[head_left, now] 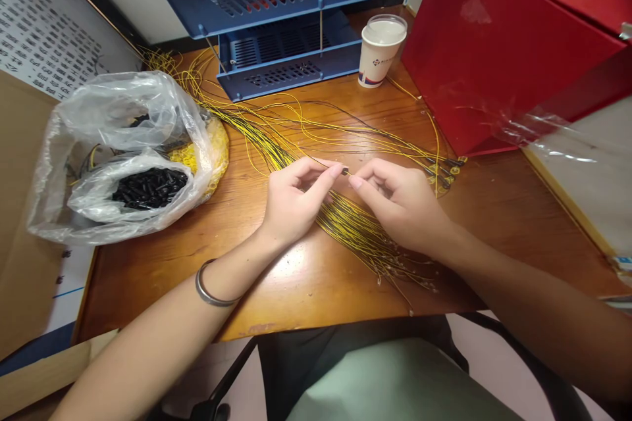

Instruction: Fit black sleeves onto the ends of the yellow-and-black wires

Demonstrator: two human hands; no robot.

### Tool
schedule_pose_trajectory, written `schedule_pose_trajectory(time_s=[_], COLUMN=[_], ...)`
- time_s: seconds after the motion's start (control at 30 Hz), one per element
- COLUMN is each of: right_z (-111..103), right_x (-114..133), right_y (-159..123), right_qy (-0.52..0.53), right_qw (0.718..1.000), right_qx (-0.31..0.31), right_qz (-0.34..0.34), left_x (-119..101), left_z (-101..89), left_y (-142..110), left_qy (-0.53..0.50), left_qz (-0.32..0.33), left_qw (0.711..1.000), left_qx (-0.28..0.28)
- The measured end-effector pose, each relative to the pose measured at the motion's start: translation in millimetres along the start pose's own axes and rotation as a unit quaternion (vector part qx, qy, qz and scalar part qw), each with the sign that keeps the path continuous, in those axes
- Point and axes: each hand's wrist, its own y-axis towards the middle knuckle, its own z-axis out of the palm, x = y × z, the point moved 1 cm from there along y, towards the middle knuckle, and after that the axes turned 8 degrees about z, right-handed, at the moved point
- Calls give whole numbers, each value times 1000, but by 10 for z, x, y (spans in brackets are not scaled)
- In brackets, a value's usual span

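Between the two pinches, just off the left hand (291, 200) fingertips, sits a tiny black sleeve (344, 171), its long axis running left-right toward the right hand (399, 207). Left thumb and forefinger close narrowly on the sleeve; right thumb and forefinger pinch what looks like a thin yellow wire (351, 175) end, touching or almost touching the sleeve's mouth. Beneath both hands lies the wire bundle (355, 230), slanting toward the person's right on the wooden table (306, 283).
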Motion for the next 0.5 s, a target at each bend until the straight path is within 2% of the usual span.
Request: schedule_pose_trajectory(time_s=[0.2,0.5], right_z=[-10,-2], right_x=[13,4], right_y=[-8,2], right_qy=[-1,-7], right_qw=[1000,1000], right_qx=[-1,-6], right_qz=[7,-24], left_x=[-16,-25], left_z=[-5,5], left_y=[22,-7], left_qy=[7,3], left_qz=[-4,-3], left_qw=[1000,1000], left_qx=[-26,10])
